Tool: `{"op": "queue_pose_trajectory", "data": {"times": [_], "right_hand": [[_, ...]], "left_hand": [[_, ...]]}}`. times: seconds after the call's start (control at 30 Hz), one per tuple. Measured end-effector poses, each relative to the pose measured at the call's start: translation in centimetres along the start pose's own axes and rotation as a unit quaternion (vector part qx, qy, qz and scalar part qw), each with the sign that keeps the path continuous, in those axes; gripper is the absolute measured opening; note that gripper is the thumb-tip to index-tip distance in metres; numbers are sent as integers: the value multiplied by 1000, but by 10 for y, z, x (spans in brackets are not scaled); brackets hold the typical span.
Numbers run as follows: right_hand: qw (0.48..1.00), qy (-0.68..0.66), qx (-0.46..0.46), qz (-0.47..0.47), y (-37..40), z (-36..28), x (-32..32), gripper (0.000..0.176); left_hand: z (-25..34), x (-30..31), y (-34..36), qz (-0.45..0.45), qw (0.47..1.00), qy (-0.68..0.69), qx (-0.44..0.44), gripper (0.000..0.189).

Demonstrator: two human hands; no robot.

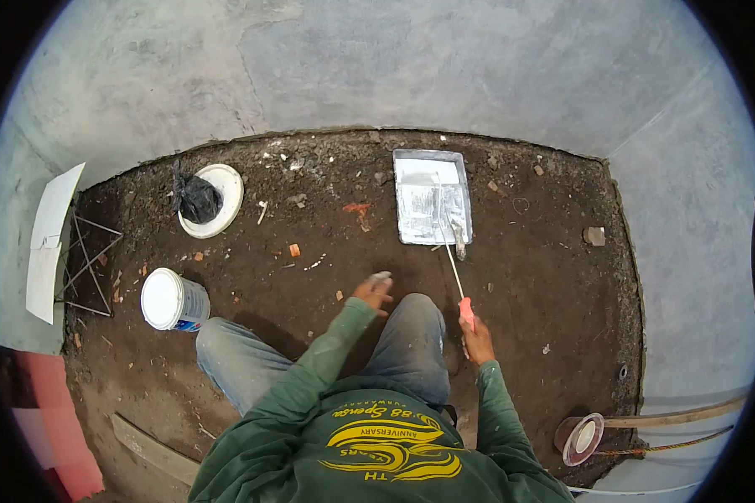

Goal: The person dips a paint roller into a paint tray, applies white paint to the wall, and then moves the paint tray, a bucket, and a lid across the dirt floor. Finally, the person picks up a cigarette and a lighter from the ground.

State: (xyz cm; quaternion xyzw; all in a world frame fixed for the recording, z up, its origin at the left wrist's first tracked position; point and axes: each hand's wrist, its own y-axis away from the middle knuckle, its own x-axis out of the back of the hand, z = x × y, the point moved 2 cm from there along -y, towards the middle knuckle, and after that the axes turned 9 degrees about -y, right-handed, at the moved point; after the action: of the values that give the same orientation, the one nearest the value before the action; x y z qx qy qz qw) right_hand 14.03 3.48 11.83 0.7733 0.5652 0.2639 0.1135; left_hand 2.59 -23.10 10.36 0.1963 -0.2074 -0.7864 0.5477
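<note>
My right hand (pixel 478 341) is wrapped around the pink handle of a paint roller (pixel 466 312). The roller's thin metal rod runs forward into a paint tray (pixel 469 205) on the dirt floor, and its head is hard to make out against the white paint. A paintbrush (pixel 459 238) rests over the tray's near right corner. My left hand (pixel 373 293) hovers by my left knee with its fingers apart, holding nothing; pale smears mark the fingertips.
A white paint bucket (pixel 163 299) stands at left, near a round white lid (pixel 230 205) bearing a black plastic bag (pixel 199 199). A leaning white panel (pixel 49 243), grey walls (pixel 495 67), a wooden plank (pixel 155 448) and a small reddish container (pixel 565 441) surround me.
</note>
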Motion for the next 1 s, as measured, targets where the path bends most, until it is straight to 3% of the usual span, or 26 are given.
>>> {"op": "queue_pose_trajectory", "data": {"times": [0.27, 0.37, 0.43, 0.53, 0.63, 0.77, 0.83, 0.9, 1.0], "right_hand": [[995, 85, -42, 22, -19, 84, 3, 37], [983, 177, -24, 45, -37, 109, -2, 40], [929, 354, 45, 97, -47, 124, -7, 39], [930, 363, -21, 63, -52, 135, -11, 34], [940, 329, 55, 78, -62, 167, -7, 31], [937, 288, 127, 154, -45, 124, -19, 29], [925, 226, 260, 162, -45, 93, -34, 29], [914, 253, 296, 111, -40, 35, -66, 29], [885, 308, 348, 3, -52, -2, -132, 33]], "left_hand": [[-15, 122, 53, 154, 987, 51, 6, 36], [-18, 147, 79, 190, 979, 71, -10, 35], [-18, 159, 97, 210, 973, 95, -12, 35], [-10, 170, 129, 289, 952, 80, -66, 35], [-5, 183, 165, 342, 931, 36, -119, 36], [-14, 214, 214, 436, 886, 2, -159, 33], [-25, 230, 233, 475, 864, 7, -168, 32], [-38, 240, 245, 509, 843, 10, -177, 31], [-37, 240, 260, 565, 802, -44, -188, 28]]}}
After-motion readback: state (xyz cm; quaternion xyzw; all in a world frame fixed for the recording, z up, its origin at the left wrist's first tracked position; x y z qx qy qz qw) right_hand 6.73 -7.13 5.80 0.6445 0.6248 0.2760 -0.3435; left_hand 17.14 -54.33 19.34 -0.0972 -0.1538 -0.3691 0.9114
